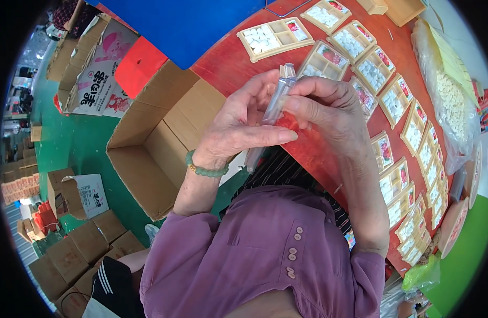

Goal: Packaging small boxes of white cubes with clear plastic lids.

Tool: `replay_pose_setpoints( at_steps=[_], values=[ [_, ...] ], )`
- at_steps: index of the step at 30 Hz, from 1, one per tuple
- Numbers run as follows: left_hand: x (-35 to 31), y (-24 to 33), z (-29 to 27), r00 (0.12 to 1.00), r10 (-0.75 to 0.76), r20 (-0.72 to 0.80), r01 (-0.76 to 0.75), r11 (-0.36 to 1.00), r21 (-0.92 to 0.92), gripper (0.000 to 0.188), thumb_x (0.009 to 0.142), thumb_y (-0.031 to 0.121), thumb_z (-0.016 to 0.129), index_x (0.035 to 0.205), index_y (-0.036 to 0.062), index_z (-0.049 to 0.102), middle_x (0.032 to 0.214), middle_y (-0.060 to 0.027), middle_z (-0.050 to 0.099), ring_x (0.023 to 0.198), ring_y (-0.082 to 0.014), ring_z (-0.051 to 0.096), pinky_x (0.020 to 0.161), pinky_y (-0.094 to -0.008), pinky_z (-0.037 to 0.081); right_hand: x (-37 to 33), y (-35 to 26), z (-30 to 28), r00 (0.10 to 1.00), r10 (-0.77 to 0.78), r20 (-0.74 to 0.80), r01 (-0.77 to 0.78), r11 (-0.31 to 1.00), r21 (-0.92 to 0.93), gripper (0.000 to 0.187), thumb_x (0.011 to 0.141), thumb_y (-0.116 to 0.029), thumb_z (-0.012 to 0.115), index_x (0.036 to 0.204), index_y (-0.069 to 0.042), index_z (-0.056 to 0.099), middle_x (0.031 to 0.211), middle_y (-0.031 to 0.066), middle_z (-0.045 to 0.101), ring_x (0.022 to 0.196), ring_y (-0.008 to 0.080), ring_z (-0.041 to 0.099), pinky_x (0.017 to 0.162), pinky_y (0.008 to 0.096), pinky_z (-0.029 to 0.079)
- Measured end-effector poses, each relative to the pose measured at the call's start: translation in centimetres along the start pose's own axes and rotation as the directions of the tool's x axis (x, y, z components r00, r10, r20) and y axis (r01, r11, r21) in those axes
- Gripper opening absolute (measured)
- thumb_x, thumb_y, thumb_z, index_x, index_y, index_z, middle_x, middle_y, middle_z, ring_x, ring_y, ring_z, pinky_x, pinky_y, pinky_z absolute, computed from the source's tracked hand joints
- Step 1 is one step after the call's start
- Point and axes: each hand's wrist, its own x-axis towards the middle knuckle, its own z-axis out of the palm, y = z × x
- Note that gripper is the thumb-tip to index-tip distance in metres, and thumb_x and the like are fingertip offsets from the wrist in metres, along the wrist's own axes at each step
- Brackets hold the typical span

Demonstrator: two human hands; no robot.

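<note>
A narrow, clear plastic sleeve [274, 108] is held in front of my chest, slanting up to the right. My left hand [238, 119], with a green bead bracelet on its wrist, curls around the sleeve from the left, its thumb stretched across. My right hand [328, 108] pinches the sleeve near its folded upper end. Whether anything lies inside the sleeve I cannot make out. Just beyond my right hand, a beige compartment tray [323, 62] with a red picture card rests on the red table [222, 58].
Several trays of white pieces, such as one tray [351, 42], line the table. At the far right lies a clear bag of white pellets [449, 106]. An open cardboard box [143, 159] stands to my left, below a blue panel [185, 26]. More cartons [69, 254] fill the lower left, beside another person's leg.
</note>
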Motion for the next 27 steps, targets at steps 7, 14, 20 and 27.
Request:
replay_pose_setpoints(
  at_steps=[7, 14, 20, 27],
  values=[
    [-0.15, -0.33, -0.31, 0.996, -0.085, 0.025, 0.087, 0.993, -0.08, 0.08, 0.067, 0.005, 0.077, 0.135, -0.0008, 0.034, 0.12, -0.0089, 0.051, 0.111, -0.0174, 0.051, 0.089, -0.0274, 0.046, 0.01, 0.36, 0.03, 1.0, 0.009, -0.014, -0.008, 0.998, 0.063, 0.012, 0.083, -0.006, 0.064, 0.092, -0.001, 0.068, 0.076, 0.0032, 0.066, 0.054, 0.004, 0.052, 0.049, 0.0177, 0.039],
    [-0.22, -0.44, -0.5, 0.997, -0.053, -0.054, 0.052, 0.999, -0.009, 0.08, 0.068, 0.008, 0.078, 0.134, -0.0016, 0.034, 0.116, -0.0097, 0.053, 0.107, -0.017, 0.054, 0.087, -0.0258, 0.046, 0.03, 0.11, 0.11, 1.0, 0.008, 0.007, -0.008, 1.0, -0.026, 0.015, 0.084, -0.006, 0.063, 0.096, 0.0, 0.068, 0.075, 0.0033, 0.066, 0.055, 0.0045, 0.054, 0.049, 0.0172, 0.04],
    [-0.29, -0.44, -0.86, 0.997, -0.08, -0.001, 0.08, 0.995, -0.06, 0.079, 0.068, 0.006, 0.078, 0.133, -0.0017, 0.034, 0.114, -0.0094, 0.054, 0.106, -0.0156, 0.054, 0.087, -0.0257, 0.046, 0.4, -0.31, -0.24, 0.997, 0.062, 0.054, -0.06, 0.998, -0.035, 0.012, 0.084, -0.009, 0.063, 0.091, 0.0, 0.068, 0.069, 0.0014, 0.062, 0.058, 0.004, 0.055, 0.051, 0.0176, 0.042],
    [-0.3, -0.14, 0.01, 0.995, -0.027, -0.099, 0.034, 0.997, 0.075, 0.078, 0.068, 0.003, 0.077, 0.133, -0.002, 0.035, 0.114, -0.0111, 0.054, 0.104, -0.0169, 0.056, 0.087, -0.0287, 0.047, 0.48, -0.32, -0.1, 0.996, 0.06, 0.07, -0.059, 0.998, -0.011, 0.009, 0.084, -0.007, 0.062, 0.089, 0.0, 0.066, 0.069, 0.0003, 0.062, 0.059, 0.0034, 0.056, 0.051, 0.0173, 0.042]
  ],
)
